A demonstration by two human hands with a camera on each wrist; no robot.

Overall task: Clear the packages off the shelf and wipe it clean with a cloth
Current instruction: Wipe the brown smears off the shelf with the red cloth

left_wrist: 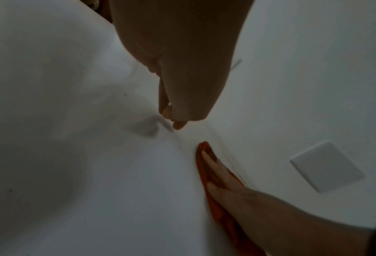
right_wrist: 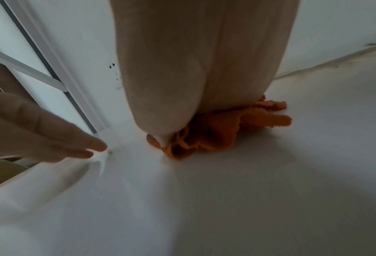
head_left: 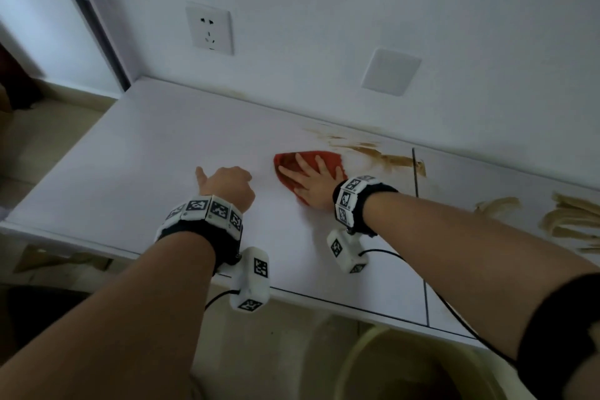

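Observation:
The white shelf (head_left: 130, 156) carries no packages in any view. My right hand (head_left: 308, 175) lies flat with spread, straight fingers on a red-orange cloth (head_left: 332, 159) and presses it onto the shelf near the back wall. Brown smears (head_left: 389, 157) run just right of the cloth along the back edge. In the right wrist view the cloth (right_wrist: 215, 133) bunches out from under the palm (right_wrist: 193, 69). My left hand (head_left: 227, 185) rests on the bare shelf left of the cloth, arched, holding nothing. The right wrist view shows the left hand (right_wrist: 40, 129) with its fingertips on the surface.
More brown smears (head_left: 568, 217) mark the shelf's right section, past a dark seam (head_left: 415, 172). A wall socket (head_left: 209, 27) and a blank plate (head_left: 391, 71) sit on the wall behind. A pale basin (head_left: 389, 367) stands below the front edge. A door frame (head_left: 97, 26) rises at the left.

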